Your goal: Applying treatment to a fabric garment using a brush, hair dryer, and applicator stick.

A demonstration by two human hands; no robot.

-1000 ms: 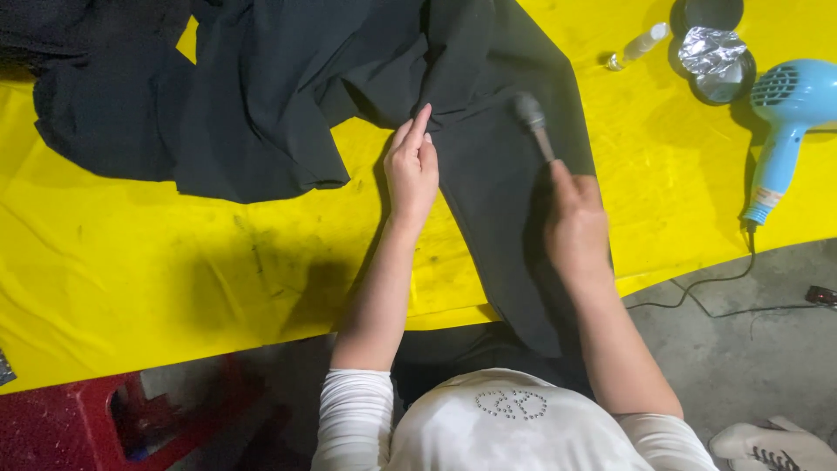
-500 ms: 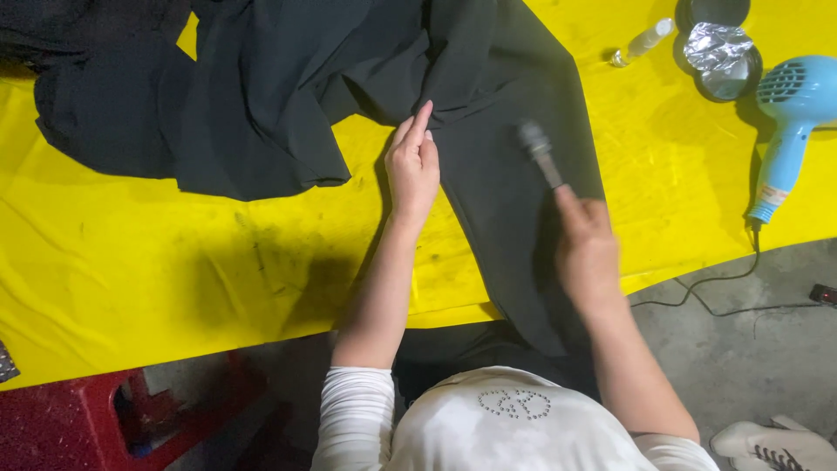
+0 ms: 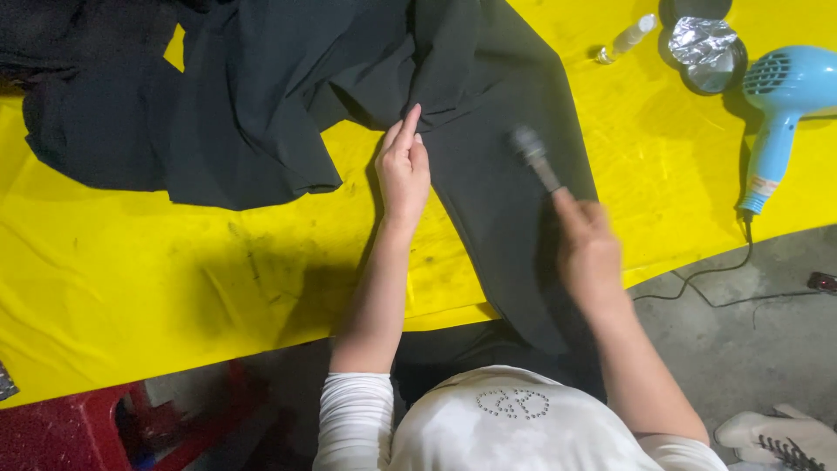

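A black garment (image 3: 279, 96) lies spread over a yellow table cover (image 3: 131, 262), one long part of it running down off the front edge. My left hand (image 3: 404, 170) rests flat on the cloth's left edge, fingers together and pointing away from me. My right hand (image 3: 588, 253) grips a small grey brush (image 3: 534, 155) by its handle, the blurred brush head down on the black cloth to the right of my left hand.
A blue hair dryer (image 3: 780, 113) lies at the right, its black cord (image 3: 724, 292) trailing to the grey floor. A foil-lined round dish (image 3: 708, 52) and a small clear bottle (image 3: 626, 39) sit at the back right. A red stool (image 3: 70, 432) stands lower left.
My right hand has drawn the brush down the cloth toward me and slightly right. My left hand has stayed pressed on the garment.
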